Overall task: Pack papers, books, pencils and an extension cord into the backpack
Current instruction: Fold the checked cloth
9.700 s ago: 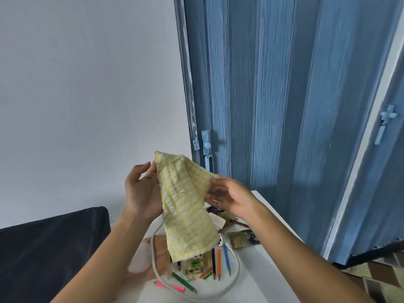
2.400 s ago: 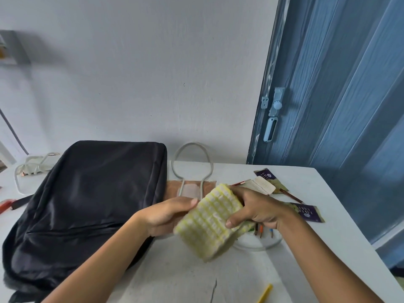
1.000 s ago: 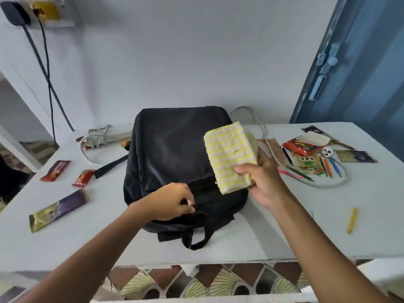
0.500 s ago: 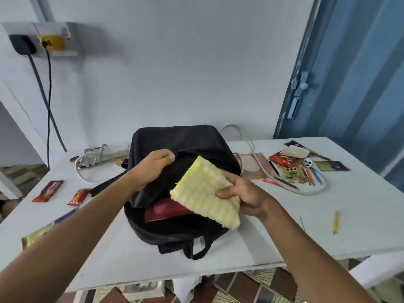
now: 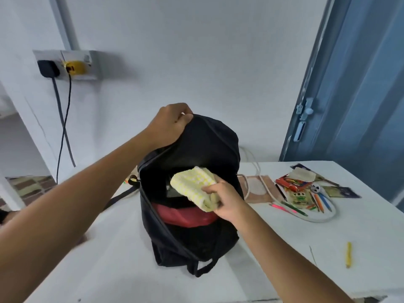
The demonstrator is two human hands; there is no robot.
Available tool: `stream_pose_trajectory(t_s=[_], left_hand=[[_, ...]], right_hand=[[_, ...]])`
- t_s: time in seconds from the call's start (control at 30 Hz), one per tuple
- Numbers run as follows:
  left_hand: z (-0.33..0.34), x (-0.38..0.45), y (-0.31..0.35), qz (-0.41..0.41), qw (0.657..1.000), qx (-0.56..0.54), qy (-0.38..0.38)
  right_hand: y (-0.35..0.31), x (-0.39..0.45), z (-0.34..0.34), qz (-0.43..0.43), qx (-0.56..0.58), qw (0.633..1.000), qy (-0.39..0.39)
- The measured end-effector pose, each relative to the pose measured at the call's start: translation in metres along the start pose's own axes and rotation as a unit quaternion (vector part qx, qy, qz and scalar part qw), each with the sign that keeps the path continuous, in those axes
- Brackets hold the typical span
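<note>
My left hand (image 5: 172, 123) pinches the backpack (image 5: 196, 154) flap upward to keep the mouth open, while my right hand (image 5: 225, 201) grips the folded yellow cloth (image 5: 194, 186) at the opening.

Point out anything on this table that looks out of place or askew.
One yellow pencil lies alone near the table's front right edge, apart from the other pencils clustered inside the white cord loop. The right hand pushes a folded yellow cloth, not a listed item, into the backpack.
</note>
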State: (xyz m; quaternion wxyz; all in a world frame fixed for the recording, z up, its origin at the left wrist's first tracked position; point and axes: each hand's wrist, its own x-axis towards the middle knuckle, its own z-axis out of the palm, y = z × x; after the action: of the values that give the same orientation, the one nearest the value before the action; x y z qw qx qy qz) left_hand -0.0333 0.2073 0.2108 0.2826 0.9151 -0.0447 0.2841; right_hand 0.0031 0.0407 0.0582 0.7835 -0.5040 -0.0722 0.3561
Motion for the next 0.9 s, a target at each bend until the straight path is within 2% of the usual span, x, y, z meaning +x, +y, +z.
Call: stream_pose_trajectory(t_s=[0.1,0.27,0.4,0.47,0.5,0.57,0.6,0.67,0.7,0.73,0.8,0.9], left_hand=[[0.002,0.003,-0.001,0.005,1.000,-0.010,0.001],[-0.002,0.009,0.002,0.018,1.000,-0.017,0.011],[-0.006,0.012,0.003,0.027,0.999,-0.027,0.020],[-0.007,0.013,0.002,0.031,0.999,-0.029,0.019],[-0.007,0.014,0.001,0.035,0.999,-0.031,0.018],[-0.008,0.014,0.002,0.043,0.998,-0.034,0.019],[-0.008,0.015,0.002,0.045,0.998,-0.034,0.018],[-0.009,0.016,0.001,0.045,0.998,-0.032,0.015],[-0.009,0.017,0.000,0.042,0.998,-0.033,0.014],[-0.009,0.018,-0.001,0.040,0.999,-0.034,0.015],[-0.010,0.020,-0.003,0.035,0.999,-0.035,0.016],[-0.010,0.022,-0.002,0.027,0.999,-0.038,0.013]], right_hand=[[-0.001,0.032,0.008,0.016,0.058,0.995,0.076],[0.001,0.084,0.021,0.053,0.019,0.984,0.169],[-0.002,0.117,0.021,0.025,-0.063,0.975,0.213],[-0.006,0.127,0.026,0.011,-0.169,0.959,0.225],[-0.010,0.125,0.031,-0.005,-0.262,0.938,0.227],[-0.018,0.119,0.039,-0.047,-0.469,0.855,0.215],[-0.022,0.117,0.042,-0.056,-0.573,0.790,0.209],[-0.032,0.105,0.051,-0.054,-0.749,0.628,0.203],[-0.035,0.100,0.055,-0.057,-0.798,0.565,0.202],[-0.038,0.096,0.059,-0.064,-0.825,0.528,0.193],[-0.039,0.090,0.065,-0.113,-0.828,0.522,0.169],[-0.031,0.087,0.062,-0.179,-0.800,0.565,0.094]])
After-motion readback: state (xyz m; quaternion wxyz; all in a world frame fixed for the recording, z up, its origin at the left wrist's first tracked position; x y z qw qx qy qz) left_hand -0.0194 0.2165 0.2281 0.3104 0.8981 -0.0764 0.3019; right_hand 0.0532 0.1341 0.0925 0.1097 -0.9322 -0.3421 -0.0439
